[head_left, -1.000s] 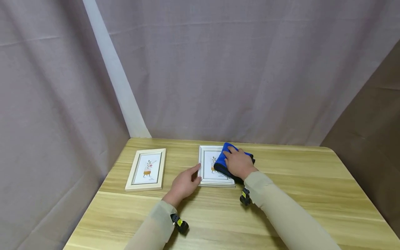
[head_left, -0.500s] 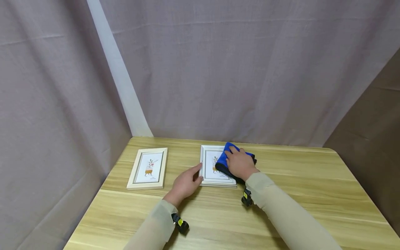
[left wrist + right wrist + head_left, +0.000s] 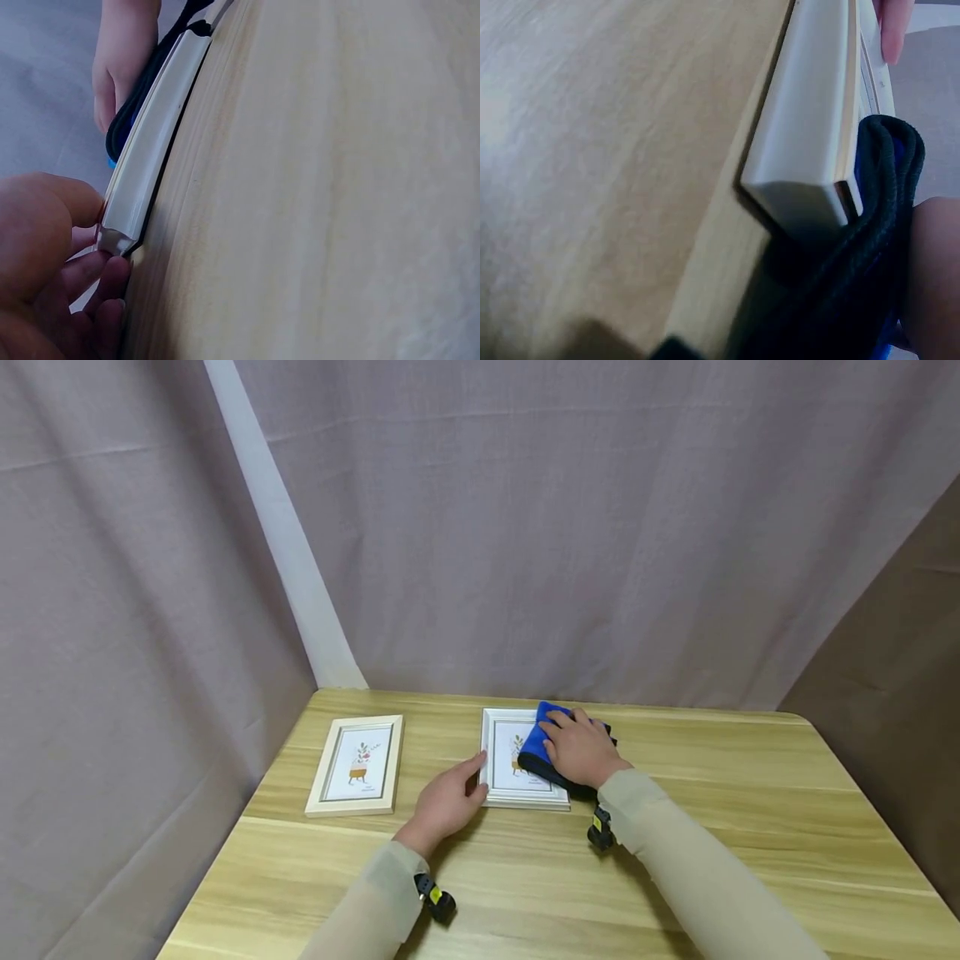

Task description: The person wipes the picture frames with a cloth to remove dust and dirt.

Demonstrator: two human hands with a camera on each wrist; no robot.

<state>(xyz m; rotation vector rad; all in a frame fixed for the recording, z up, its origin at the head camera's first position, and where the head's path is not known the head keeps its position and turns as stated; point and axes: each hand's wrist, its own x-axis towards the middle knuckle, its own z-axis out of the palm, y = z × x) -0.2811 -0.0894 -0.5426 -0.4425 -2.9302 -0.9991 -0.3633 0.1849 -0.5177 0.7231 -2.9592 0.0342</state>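
A silver-white picture frame (image 3: 525, 802) with a plant print lies flat on the wooden table. At its left edge is my left hand (image 3: 446, 802), and the left wrist view shows the thumb and fingers pinching the frame's corner (image 3: 116, 240). A folded blue cloth with black edging (image 3: 534, 747) covers the right part of the frame and hangs past its side. My right hand (image 3: 581, 750) presses on the cloth from above, fingers spread and fairly straight. In the right wrist view the cloth's dark edge (image 3: 889, 165) wraps near the frame's corner. The cloth's underside is hidden.
A cream picture frame (image 3: 322, 777) with a similar plant print lies to the left on the table (image 3: 525, 893). Grey curtains (image 3: 480, 543) hang behind the table's far edge and at the left; a darker one (image 3: 900, 643) hangs at the right.
My right hand has shifted very slightly on the cloth, its wrist moving a little to the right. The left hand keeps its place at the frame's edge. The head view has shifted slightly.
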